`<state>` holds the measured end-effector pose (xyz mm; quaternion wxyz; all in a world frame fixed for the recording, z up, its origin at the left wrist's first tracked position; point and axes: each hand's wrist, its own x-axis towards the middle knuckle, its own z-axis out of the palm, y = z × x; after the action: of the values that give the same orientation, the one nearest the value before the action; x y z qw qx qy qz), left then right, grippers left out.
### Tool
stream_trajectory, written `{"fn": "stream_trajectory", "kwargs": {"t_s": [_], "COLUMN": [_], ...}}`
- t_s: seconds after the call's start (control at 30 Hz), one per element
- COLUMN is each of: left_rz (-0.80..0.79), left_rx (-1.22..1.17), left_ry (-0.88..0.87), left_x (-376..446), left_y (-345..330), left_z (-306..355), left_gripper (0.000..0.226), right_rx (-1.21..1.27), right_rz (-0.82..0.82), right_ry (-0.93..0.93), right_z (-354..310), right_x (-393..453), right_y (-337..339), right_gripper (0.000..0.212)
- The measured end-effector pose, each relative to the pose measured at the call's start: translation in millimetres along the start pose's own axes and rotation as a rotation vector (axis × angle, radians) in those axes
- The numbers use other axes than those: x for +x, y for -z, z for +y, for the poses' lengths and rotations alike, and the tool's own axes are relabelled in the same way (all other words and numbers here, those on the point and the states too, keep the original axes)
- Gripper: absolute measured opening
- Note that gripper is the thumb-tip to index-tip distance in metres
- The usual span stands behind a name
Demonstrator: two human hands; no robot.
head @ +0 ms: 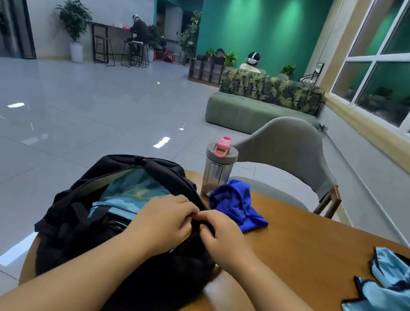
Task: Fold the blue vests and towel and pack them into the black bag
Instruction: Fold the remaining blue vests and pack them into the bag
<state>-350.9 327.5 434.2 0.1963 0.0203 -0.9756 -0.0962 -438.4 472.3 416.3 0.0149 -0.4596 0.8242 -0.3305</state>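
A black bag point(108, 242) is seen lying on the left part of a round wooden counter point(319, 245), its top opening parted so that a light blue patterned lining or cloth is shown inside; whether this is lining or a packed item cannot be told. The left hand point(163, 219) and the right hand point(223, 235) are brought close together over the near right edge of the bag's opening, fingertips almost touching. Both hands are curled, and a dark piece of the bag's rim is pinched between them, though the exact part held is hidden by the fingers.

A crumpled bright blue cloth point(237, 205) is laid on the counter just beside the bag on its right, unfolded. It is touched at its far side by a clear water bottle point(217, 169) with a grey lid and pink cap, which is stood upright near the counter's far edge. Two light blue vests point(396, 301) with dark trim are spread loosely, one partly over the other, at the right edge of the counter, well apart from the bag and hands.

A grey chair point(291, 153) is placed behind the counter. Beyond it a green sofa point(255, 109) with leaf-patterned cushions is seen against a green wall, with potted plants point(74, 18) and two seated people farther back on a glossy tiled floor
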Motion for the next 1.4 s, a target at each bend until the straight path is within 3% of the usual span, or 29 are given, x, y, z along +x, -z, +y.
{"fn": "stream_trajectory", "kwargs": {"t_s": [0.27, 0.4, 0.73, 0.93, 1.13, 1.4], "left_rz": [0.061, 0.017, -0.185, -0.194, -0.204, -0.219], "left_rx": [-0.118, -0.146, -0.313, -0.291, -0.293, -0.275], "left_ry": [-0.229, -0.313, -0.085, -0.033, -0.020, -0.010], "left_x": [-6.7, -13.9, -27.7, -30.6, -30.7, -28.5], "left_y": [-48.0, -85.2, -154.9, -166.5, -163.3, -163.5], "left_z": [74.9, 102.4, 149.1, 150.6, 150.3, 148.8], "left_gripper": [0.037, 0.048, 0.057, 0.056, 0.054, 0.052], "right_rx": [-0.065, -0.105, -0.365, -0.431, -0.403, -0.241], "right_rz": [0.278, 0.394, 0.626, 0.733, 0.856, 0.938], "right_ry": [-0.052, -0.175, -0.450, -0.763, -1.033, -1.204], "right_z": [59.5, 94.6, 163.3, 200.9, 222.4, 234.1], "right_x": [-87.9, -135.5, -219.1, -251.0, -259.5, -257.5], "right_y": [31.9, 40.2, 56.2, 90.5, 116.4, 134.7], "right_gripper": [0.033, 0.031, 0.035, 0.043, 0.066, 0.063]}}
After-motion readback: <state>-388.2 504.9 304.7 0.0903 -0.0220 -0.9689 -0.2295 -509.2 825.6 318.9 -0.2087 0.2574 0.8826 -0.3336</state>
